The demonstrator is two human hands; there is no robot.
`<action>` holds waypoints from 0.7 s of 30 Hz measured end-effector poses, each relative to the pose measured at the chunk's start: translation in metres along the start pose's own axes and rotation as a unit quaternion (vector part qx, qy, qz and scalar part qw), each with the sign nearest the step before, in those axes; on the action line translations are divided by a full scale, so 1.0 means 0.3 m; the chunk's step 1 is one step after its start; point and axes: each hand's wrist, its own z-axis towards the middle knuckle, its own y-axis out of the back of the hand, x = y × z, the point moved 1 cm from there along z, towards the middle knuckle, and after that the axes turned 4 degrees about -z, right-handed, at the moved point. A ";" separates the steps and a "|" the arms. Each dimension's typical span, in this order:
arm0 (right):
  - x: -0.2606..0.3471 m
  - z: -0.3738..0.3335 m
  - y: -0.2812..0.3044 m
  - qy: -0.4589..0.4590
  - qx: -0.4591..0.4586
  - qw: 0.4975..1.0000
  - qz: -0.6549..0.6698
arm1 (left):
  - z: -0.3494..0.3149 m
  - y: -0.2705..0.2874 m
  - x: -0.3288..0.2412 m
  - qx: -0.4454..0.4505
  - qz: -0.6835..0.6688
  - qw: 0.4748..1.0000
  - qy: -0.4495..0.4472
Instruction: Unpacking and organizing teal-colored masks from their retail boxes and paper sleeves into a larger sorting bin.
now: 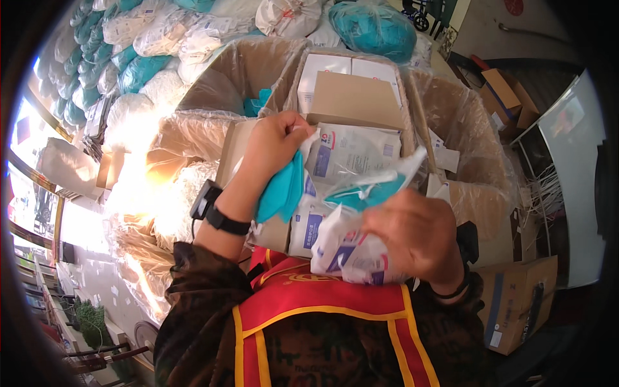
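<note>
My left hand (280,142) is closed above the open carton, its thumb and fingers pinched together. Folded teal cloth-like pieces (285,191) hang from under that hand, with a bit of white at the fingertips. My right hand (416,232) is closed on a crumpled white plastic packet (348,255) with blue and red print, held close to my chest. Beside that hand, clear film with teal material (371,192) inside sticks up; whether it belongs to the same packet I cannot tell. Flat white printed packets (354,151) lie in the carton beneath both hands.
A brown cardboard flap (354,100) and white boxes (325,64) stand beyond the packets. Plastic-lined bins flank the carton, one at left (225,77) and one at right (451,106). Stuffed bags (374,31) are heaped behind. A closed carton (519,303) sits at lower right.
</note>
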 end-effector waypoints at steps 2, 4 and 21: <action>-0.059 -0.011 0.003 -0.034 -0.014 0.999 -0.003 | -0.059 0.017 -0.099 -0.019 0.161 0.982 -0.092; -0.087 -0.010 0.001 -0.086 -0.029 0.996 0.010 | -0.116 0.046 -0.176 -0.038 0.163 0.975 -0.146; -0.189 -0.039 0.046 -0.210 0.030 0.977 0.031 | -0.209 0.016 -0.205 0.160 -0.081 0.983 -0.045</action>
